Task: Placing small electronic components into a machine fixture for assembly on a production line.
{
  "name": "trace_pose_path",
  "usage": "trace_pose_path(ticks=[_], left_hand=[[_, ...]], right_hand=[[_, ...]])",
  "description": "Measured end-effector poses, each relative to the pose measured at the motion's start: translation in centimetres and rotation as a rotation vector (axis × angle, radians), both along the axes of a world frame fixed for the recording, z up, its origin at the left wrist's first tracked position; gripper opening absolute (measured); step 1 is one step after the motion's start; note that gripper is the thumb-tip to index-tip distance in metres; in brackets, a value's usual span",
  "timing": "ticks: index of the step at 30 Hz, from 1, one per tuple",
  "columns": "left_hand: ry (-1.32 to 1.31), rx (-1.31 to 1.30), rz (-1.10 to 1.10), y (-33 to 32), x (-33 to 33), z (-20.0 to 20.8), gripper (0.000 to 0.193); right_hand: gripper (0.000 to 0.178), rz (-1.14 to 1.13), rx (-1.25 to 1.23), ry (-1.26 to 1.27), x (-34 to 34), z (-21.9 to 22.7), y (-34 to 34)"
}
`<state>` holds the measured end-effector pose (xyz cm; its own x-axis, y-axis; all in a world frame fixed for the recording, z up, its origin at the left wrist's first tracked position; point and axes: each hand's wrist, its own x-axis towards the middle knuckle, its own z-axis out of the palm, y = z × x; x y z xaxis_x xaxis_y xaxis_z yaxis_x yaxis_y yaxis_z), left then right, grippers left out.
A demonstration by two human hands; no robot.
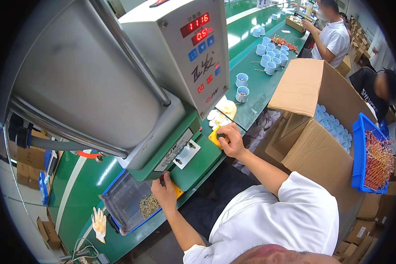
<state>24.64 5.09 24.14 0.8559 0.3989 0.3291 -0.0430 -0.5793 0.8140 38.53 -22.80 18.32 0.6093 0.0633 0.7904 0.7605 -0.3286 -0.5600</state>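
Note:
A press with a green head and base (202, 165) stands in front of me, its grey upper body leaning over the left half. On a white fixture plate (187, 155) under the head sits a light blue piece (187, 153), partly hidden. My right hand (233, 141) curls over a dark push button (221, 137) on a yellow box (214, 137) at the base's right end. At the left end, my left hand (164, 192) is closed beside another yellow box (177, 191), its thumb over a dark button that is mostly hidden.
A tray (132, 193) with small brass-coloured parts and a glove (99, 223) lie left. Another glove (224, 112) and light blue cups (242, 94) are beyond the press. Right stand a carton (325, 176) of cups and a blue bin (358, 154). Two people (332, 39) (378, 90) are nearby.

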Motion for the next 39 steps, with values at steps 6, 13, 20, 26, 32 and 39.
trace_pose_path(ticks=[6,13,20,26,32,39], left_hand=[[-0.053,-0.016,-0.006,-0.3,0.1,0.4,0.014],[-0.040,-0.002,-0.018,-0.1,-0.2,0.7,0.013],[-0.127,-0.031,0.014,-0.5,-0.1,0.4,0.012],[-0.177,0.141,-0.162,-2.0,3.3,7.4,0.010],[0.078,0.127,-0.369,-1.2,7.4,9.6,0.011],[-0.030,0.287,-0.429,-0.1,10.0,7.3,0.014]], right_hand=[[0.018,-0.009,-0.006,-0.007,0.1,-0.1,-0.3],[0.017,-0.007,-0.011,-0.001,0.0,0.0,0.0],[0.016,-0.013,0.007,-0.005,0.1,0.0,-0.1],[0.013,-0.026,0.024,0.012,0.0,0.1,0.0],[0.012,0.001,0.047,0.021,-0.1,0.1,0.1],[0.010,-0.010,0.056,0.022,0.2,0.0,-0.4]])
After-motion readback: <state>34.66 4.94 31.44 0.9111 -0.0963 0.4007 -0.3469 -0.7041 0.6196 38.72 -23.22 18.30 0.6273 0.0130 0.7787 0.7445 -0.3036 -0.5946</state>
